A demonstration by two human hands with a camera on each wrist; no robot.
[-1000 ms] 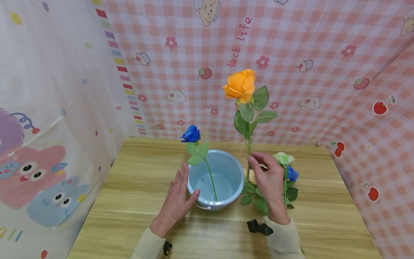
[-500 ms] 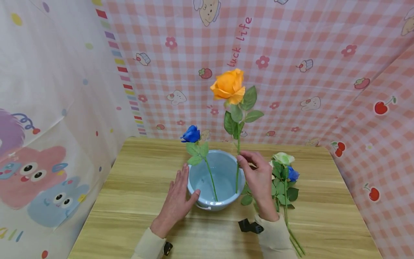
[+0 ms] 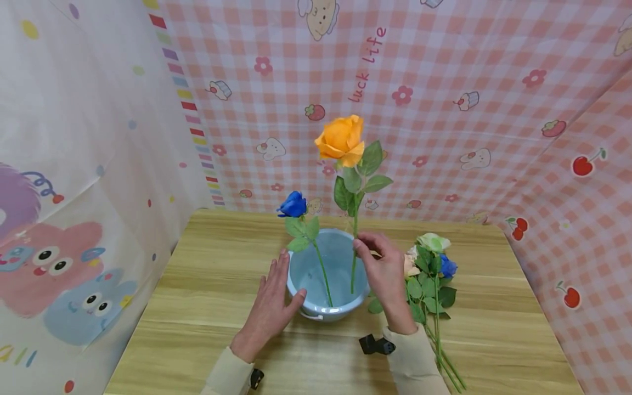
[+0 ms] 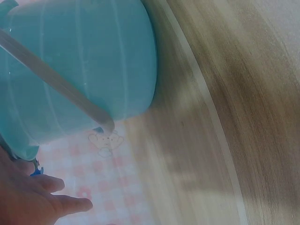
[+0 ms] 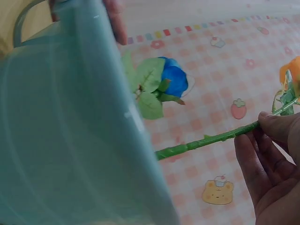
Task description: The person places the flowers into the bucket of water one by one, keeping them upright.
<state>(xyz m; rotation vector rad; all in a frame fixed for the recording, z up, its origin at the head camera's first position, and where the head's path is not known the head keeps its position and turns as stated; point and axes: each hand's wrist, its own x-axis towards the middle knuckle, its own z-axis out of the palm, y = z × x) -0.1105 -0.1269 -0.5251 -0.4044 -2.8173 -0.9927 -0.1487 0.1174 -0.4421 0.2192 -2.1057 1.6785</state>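
Observation:
My right hand (image 3: 387,274) pinches the green stem of an orange rose (image 3: 342,140) between thumb and fingertips; in the right wrist view the stem (image 5: 201,142) dips behind the bucket's rim. The bloom stands upright above the light blue bucket (image 3: 329,312), the stem's lower end inside its mouth. Against the bucket's left side rests my left hand (image 3: 269,299), fingers straight and thumb by the rim. A blue rose (image 3: 293,204) leans in the bucket, its bloom above the far left rim. The left wrist view shows the bucket's ribbed wall (image 4: 93,61) and my fingers at lower left.
On the table right of the bucket lies a bunch of roses, with a pale green-white one (image 3: 434,242), a blue one (image 3: 447,265) and a cream one (image 3: 410,263). Behind the wooden table (image 3: 197,285) hangs a pink checked cloth (image 3: 276,109).
My right hand has carried the orange rose left, from beside the bucket to over its mouth, and the stem has lowered slightly inside. My left hand and the blue rose stay put.

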